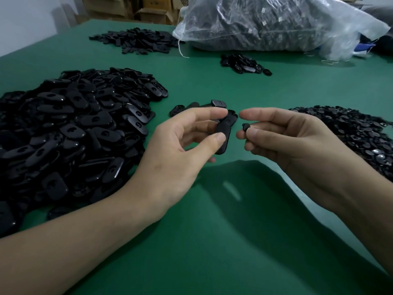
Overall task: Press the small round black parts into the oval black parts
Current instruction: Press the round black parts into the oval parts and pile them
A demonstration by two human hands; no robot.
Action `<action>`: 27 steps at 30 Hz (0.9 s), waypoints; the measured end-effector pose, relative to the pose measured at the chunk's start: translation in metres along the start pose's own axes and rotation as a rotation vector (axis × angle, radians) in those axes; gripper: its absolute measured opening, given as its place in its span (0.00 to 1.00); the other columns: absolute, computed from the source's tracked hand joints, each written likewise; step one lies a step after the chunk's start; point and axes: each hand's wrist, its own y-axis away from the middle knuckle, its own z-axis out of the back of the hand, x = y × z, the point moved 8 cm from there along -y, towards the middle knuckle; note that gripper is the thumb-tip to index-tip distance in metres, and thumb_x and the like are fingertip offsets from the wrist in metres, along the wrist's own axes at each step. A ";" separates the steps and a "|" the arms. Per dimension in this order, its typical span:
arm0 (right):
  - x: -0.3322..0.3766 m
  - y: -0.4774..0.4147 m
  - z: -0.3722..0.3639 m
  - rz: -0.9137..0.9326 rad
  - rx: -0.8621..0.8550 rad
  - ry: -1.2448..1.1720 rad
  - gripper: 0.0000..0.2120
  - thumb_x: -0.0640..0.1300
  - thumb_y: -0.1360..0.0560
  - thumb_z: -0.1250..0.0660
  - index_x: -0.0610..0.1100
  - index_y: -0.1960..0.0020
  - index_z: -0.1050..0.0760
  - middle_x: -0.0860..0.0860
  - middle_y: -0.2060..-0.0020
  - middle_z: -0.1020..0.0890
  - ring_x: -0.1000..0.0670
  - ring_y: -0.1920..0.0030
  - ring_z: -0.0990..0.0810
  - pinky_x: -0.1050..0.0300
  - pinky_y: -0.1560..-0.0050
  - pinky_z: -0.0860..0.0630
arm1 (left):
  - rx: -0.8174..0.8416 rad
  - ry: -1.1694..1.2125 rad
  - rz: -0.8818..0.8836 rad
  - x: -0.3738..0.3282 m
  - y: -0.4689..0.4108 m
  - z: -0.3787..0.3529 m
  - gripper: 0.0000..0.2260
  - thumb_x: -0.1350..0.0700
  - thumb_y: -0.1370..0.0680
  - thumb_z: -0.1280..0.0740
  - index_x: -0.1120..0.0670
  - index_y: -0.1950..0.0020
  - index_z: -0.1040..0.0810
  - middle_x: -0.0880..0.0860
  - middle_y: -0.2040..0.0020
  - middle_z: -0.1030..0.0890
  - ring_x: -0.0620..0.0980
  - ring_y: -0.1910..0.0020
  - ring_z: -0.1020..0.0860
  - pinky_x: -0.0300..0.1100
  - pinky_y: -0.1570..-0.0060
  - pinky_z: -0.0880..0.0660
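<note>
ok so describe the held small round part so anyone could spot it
On the green table, find the heap of small round parts at the right. Just left of it the right hand pinches one small round part. Alone among them it is off the table, facing the oval part in the left hand.

Oval parts [70,133]: black plastic, semi-gloss, smooth. Table [212,241]: matt green mat, maybe cloth. Bag [276,24]: clear glossy plastic film. Boxes [153,13]: brown cardboard.

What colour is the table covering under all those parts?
Plain green: the flat green table covering shows best in the head view.
</note>
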 end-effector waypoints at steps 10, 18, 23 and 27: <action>0.006 0.001 0.000 0.052 -0.016 0.102 0.12 0.44 0.35 0.25 0.43 0.52 0.17 0.43 0.57 0.13 0.50 0.60 0.17 0.59 0.51 0.20 | 0.059 -0.044 0.002 0.000 0.000 -0.005 0.22 0.69 0.22 0.29 0.47 0.34 0.18 0.48 0.46 0.15 0.43 0.45 0.18 0.33 0.45 0.23; 0.009 0.002 -0.004 0.099 -0.013 0.148 0.09 0.44 0.36 0.25 0.45 0.56 0.14 0.45 0.60 0.13 0.51 0.61 0.17 0.63 0.54 0.20 | -0.024 0.035 0.066 0.005 -0.001 0.000 0.22 0.67 0.25 0.25 0.49 0.35 0.18 0.47 0.49 0.13 0.41 0.49 0.15 0.29 0.46 0.23; 0.011 0.003 -0.005 0.115 -0.031 0.194 0.12 0.42 0.36 0.24 0.42 0.52 0.16 0.45 0.61 0.14 0.51 0.62 0.16 0.63 0.54 0.20 | -0.026 0.040 0.084 0.007 -0.001 0.002 0.18 0.64 0.27 0.22 0.49 0.41 0.15 0.48 0.51 0.13 0.43 0.50 0.14 0.35 0.45 0.20; 0.014 0.004 -0.005 0.146 -0.055 0.256 0.11 0.42 0.35 0.24 0.42 0.53 0.16 0.46 0.62 0.14 0.51 0.62 0.16 0.62 0.53 0.19 | -0.021 0.036 0.080 0.007 -0.001 0.002 0.17 0.63 0.27 0.22 0.49 0.42 0.15 0.48 0.52 0.12 0.44 0.51 0.14 0.39 0.46 0.19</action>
